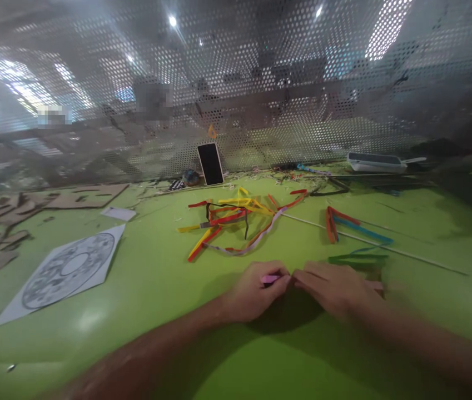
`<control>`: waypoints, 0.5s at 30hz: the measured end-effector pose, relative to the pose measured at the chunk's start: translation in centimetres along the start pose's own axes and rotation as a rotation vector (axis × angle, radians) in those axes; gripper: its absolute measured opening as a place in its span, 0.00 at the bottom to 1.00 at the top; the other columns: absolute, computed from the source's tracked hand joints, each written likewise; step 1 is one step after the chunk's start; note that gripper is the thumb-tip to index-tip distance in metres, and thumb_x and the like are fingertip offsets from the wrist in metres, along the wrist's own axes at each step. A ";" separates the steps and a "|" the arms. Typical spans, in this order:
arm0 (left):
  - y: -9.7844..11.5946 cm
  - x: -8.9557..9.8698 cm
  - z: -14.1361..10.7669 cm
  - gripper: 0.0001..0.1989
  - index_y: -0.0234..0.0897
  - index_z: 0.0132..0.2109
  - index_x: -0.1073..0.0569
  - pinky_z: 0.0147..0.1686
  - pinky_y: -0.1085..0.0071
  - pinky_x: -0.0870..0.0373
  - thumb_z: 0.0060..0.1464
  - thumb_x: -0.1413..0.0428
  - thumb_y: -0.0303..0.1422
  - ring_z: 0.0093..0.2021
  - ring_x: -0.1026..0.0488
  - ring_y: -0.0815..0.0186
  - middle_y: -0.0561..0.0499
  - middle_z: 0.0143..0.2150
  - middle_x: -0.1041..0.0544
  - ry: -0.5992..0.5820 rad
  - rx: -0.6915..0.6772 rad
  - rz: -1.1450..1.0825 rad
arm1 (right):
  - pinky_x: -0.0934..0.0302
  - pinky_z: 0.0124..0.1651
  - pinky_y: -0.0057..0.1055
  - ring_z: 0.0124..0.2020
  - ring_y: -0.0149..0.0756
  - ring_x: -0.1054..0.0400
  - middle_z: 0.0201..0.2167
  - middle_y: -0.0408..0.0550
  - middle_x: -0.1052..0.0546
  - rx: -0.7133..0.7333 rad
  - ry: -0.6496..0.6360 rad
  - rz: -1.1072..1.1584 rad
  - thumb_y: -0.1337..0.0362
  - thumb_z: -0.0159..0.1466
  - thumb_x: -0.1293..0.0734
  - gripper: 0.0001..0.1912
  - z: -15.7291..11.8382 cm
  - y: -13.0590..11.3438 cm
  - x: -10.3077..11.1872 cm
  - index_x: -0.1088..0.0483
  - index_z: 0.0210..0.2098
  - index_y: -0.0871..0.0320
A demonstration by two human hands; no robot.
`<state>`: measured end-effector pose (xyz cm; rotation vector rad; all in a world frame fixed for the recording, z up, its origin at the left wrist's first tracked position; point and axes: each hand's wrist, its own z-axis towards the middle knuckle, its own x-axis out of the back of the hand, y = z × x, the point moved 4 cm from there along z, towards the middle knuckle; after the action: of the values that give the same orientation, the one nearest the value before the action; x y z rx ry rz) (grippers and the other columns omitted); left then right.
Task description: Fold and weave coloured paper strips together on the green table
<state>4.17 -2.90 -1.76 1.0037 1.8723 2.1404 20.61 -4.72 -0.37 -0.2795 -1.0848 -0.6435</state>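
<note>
- I see my left hand [254,291] low on the green table [169,311], fingers curled together and pinched on a small pink strip [269,279] at its fingertips.
- My right hand [336,289] lies just beside it, fingertips meeting the same pink strip from the other side; the fingers are drawn together, but motion blur keeps me from saying how firmly they grip.
- A further bit of pink shows at the far edge of the right hand; I cannot tell whether it is one piece with the strip.
- A tangle of coloured strips [239,219] lies on the table beyond the hands, well apart from them.
- A thin stick [369,240] runs slantwise across the table to the right of it.
- A printed sheet with a round pattern [66,269] lies to the left.
- A dark phone [210,163] leans upright against the perforated screen [261,83] at the back.
</note>
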 end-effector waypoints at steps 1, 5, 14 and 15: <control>-0.1 0.0 0.0 0.12 0.34 0.32 0.31 0.28 0.75 0.42 0.63 0.49 0.36 0.28 0.38 0.71 0.55 0.26 0.32 -0.004 -0.003 0.015 | 0.49 0.27 0.31 0.23 0.32 0.37 0.23 0.43 0.30 -0.004 0.005 -0.015 0.65 0.75 0.50 0.21 0.2 -0.2 0.2 0.30 0.33 0.57; -0.4 -0.2 0.2 0.13 0.34 0.32 0.31 0.28 0.75 0.44 0.62 0.48 0.38 0.28 0.40 0.71 0.56 0.26 0.34 -0.016 -0.019 0.066 | 0.50 0.26 0.32 0.23 0.32 0.38 0.24 0.43 0.30 -0.001 -0.010 -0.059 0.65 0.75 0.50 0.21 0.2 -0.5 0.1 0.31 0.32 0.57; -0.3 -0.2 0.0 0.19 0.35 0.28 0.35 0.26 0.75 0.45 0.65 0.51 0.41 0.26 0.42 0.72 0.57 0.23 0.38 -0.109 0.016 -0.032 | 0.53 0.26 0.31 0.23 0.32 0.43 0.22 0.42 0.34 0.093 0.003 -0.070 0.67 0.73 0.49 0.18 -0.7 0.5 -0.5 0.31 0.34 0.57; -0.3 -0.2 -0.1 0.20 0.35 0.27 0.36 0.26 0.75 0.45 0.66 0.52 0.42 0.25 0.42 0.72 0.57 0.23 0.38 -0.117 0.021 -0.047 | 0.53 0.25 0.31 0.22 0.32 0.43 0.22 0.42 0.34 0.081 0.026 -0.059 0.66 0.74 0.49 0.19 -0.4 0.6 -0.1 0.31 0.34 0.57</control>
<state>4.16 -2.98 -2.10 1.0540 1.8485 1.9945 21.26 -4.40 -0.63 -0.1694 -1.0946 -0.6527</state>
